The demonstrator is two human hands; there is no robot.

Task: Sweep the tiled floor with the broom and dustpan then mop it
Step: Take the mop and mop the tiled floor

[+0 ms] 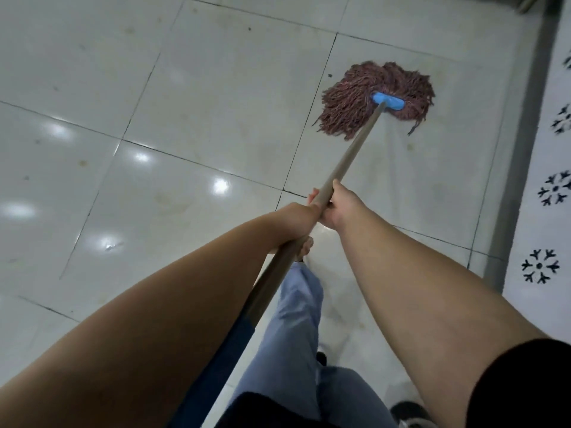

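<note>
A string mop with a reddish-brown head (364, 94) and a blue clamp (388, 101) lies spread flat on the glossy white tiled floor (200, 97), upper right of centre. Its tan wooden handle (352, 152) slants down toward me. My right hand (340, 208) grips the handle higher up the shaft, toward the mop head. My left hand (296, 223) grips it just behind, nearer my body. Both hands are closed around the handle. No broom or dustpan is in sight.
A grey strip (522, 143) runs along the right side, bordering a white surface with black floral patterns (553, 189). My legs in light blue trousers (293, 329) and a dark shoe (408, 409) stand below the handle. Small dark specks (330, 76) dot the tiles near the mop.
</note>
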